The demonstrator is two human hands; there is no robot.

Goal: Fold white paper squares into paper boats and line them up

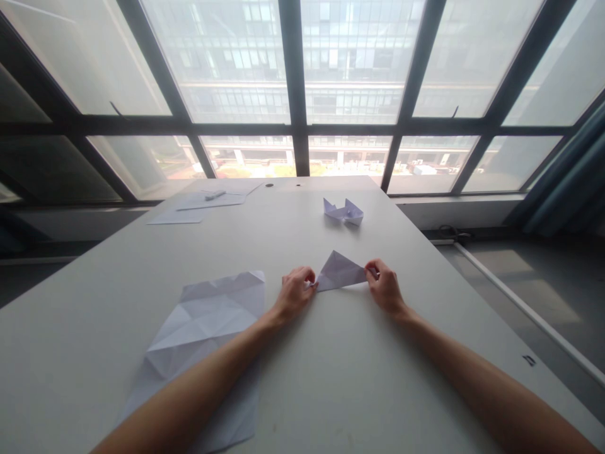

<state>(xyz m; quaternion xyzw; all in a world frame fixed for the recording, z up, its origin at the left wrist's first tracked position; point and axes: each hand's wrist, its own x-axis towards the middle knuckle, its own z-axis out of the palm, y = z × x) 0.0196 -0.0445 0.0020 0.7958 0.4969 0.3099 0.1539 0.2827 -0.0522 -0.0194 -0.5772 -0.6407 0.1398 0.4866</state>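
- Head view: left hand [297, 291] and right hand [385, 287] each pinch an opposite corner of the folded paper [339, 272], probably keeping it taut.
- It sits on the near side of the origami figure [352, 215].

No legible text, brand or number; near the right edge of the worktop [340, 378], a dark mark [529, 360] too small to read.

Left grip [295, 292], right grip [386, 289], each mid-pinch
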